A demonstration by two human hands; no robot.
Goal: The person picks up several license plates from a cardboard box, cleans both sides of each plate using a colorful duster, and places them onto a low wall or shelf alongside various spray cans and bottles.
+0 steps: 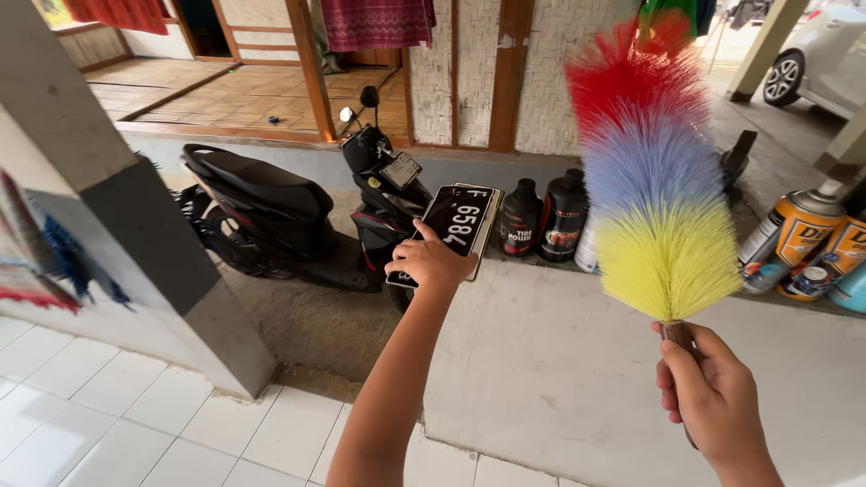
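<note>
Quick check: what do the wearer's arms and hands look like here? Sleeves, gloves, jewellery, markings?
Both bare. Left hand and its forearm show no sleeve, glove, watch or ring. Right hand likewise: no glove, ring or wristband in view, and only the wrist shows before the frame edge. No markings or bandages visible on either.

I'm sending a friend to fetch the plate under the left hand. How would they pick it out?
Start at the grey concrete ledge above the parked black scooter. At its far edge, left of two black plastic bottles, leans the black rectangular number plate with white characters, the left hand resting on it. It is the only flat thing there; its neighbours are bottles and cans.
</note>
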